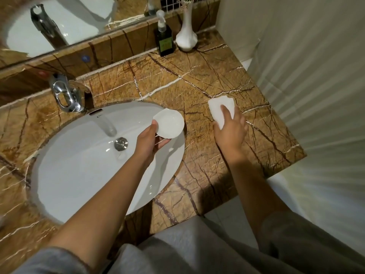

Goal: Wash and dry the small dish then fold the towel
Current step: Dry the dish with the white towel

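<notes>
We stand at a brown marble counter [207, 80] veined with white and dark lines, which fills most of what we see and ends at its right edge beside a pale ribbed wall [316, 76]. A mirror [59, 22] runs along the back above a low marble ledge, and it reflects the basin and tap. Set into the counter on our left is an oval white sink [79, 175] with a metal drain plug [121, 143] near its middle. A chrome faucet [66, 93] rises at the sink's far rim. At the back of the counter a dark pump bottle [165, 39] stands just beside a white vase [186, 34], both upright.

Our left hand [150, 143] grips the small dish [169, 124], a white shallow bowl, with the thumb on its near rim and the fingers underneath; we hold it tilted above the right side of the sink, close to the rim. Our right hand [230, 129] lies palm down on the towel [221, 109], a small white folded cloth lying on the counter to the right of the sink, fingers spread over it; we cannot tell whether they pinch it or merely press it. Grey sleeves cover our upper arms.
</notes>
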`<state>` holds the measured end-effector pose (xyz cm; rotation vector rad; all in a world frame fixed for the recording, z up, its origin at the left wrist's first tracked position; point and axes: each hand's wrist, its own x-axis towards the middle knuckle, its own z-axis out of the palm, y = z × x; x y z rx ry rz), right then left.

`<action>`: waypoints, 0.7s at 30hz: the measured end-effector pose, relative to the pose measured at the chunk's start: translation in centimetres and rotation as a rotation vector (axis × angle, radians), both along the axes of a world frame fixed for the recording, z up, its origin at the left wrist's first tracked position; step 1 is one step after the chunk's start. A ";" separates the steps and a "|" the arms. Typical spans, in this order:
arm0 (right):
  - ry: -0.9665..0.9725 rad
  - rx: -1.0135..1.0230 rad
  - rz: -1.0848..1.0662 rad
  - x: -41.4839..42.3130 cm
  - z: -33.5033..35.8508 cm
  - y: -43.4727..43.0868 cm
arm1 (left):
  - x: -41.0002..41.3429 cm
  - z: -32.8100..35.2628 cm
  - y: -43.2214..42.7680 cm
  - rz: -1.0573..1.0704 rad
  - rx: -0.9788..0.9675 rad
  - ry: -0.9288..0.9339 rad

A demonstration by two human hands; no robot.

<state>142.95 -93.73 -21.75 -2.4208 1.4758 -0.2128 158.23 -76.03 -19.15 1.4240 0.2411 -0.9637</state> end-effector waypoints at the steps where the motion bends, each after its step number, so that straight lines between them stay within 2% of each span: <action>1: -0.017 0.005 -0.020 0.0 0.2 -0.4 | 0.1 0.1 0.1 -0.003 0.003 0.002; 3: -0.098 0.054 -0.087 0.4 1.0 -1.0 | 0.2 0.2 0.3 -0.008 -0.002 0.014; 6: -0.345 0.234 -0.127 1.5 3.0 -1.4 | 0.5 0.2 1.0 -0.017 -0.027 0.023; 9: -0.525 0.377 0.104 3.2 5.6 1.6 | 0.8 0.2 1.7 -0.040 -0.064 0.013; 11: -0.462 0.331 0.286 4.5 6.2 4.7 | 0.9 0.2 2.1 -0.069 -0.080 0.005; 14: -0.234 0.169 0.468 6.3 6.0 8.5 | 1.1 0.2 2.8 -0.109 -0.112 -0.020; 17: -0.135 0.179 0.529 7.5 5.5 11.4 | 1.5 0.1 4.0 -0.108 -0.132 -0.043; 21: -0.117 0.233 0.622 8.2 4.9 13.8 | 2.6 0.4 6.0 -0.146 -0.063 -0.089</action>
